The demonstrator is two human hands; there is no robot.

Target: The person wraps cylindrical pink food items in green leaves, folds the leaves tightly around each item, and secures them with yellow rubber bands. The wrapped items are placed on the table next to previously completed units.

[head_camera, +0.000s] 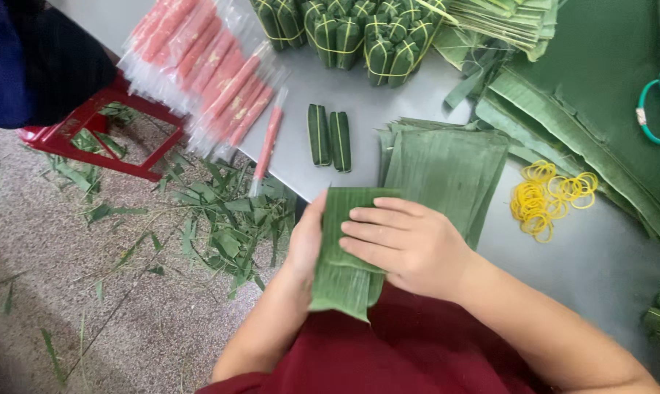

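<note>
Both hands hold a folded green banana leaf piece (342, 281) at the near edge of the grey table (388, 109). My left hand (306, 244) grips the leaf's left edge from beneath. On top of it, my right hand (406, 244) presses flat with fingers pointing left. Whatever is wrapped inside the leaf is hidden. A stack of cut leaf sheets (446, 171) lies just beyond my right hand. Two small leaf-wrapped rolls (329, 138) lie side by side further out, beside a single pink sausage stick in clear plastic (268, 142).
Several pink plastic-wrapped sticks (206, 62) are heaped at the table's left end. Bundles of tied leaf rolls (359, 33) stand at the far edge. Yellow rubber bands (549, 197) and large leaves (600, 95) lie right. Leaf scraps (228, 219) and a red stool (96, 135) are on the floor.
</note>
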